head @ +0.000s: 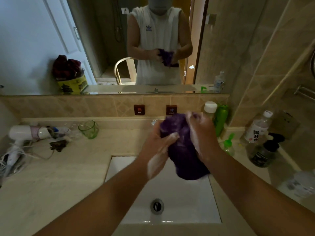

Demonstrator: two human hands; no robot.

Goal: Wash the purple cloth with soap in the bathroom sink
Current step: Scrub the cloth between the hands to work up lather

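Observation:
The purple cloth [183, 147] is bunched up and held above the white sink [187, 198], near its far edge. My left hand [158, 142] grips its left side, with white soap foam on the fingers and wrist. On the right side, my right hand [201, 132] clutches the cloth's top, also foamy. The cloth's lower part hangs down between my wrists. The tap is hidden behind the cloth and hands.
A green glass [89, 129], a white hair dryer [29, 133] with its cord and small items lie on the counter's left. Green bottles [220, 120], a water bottle [258, 128] and a dark pump bottle [263, 155] stand on the right. A mirror hangs above.

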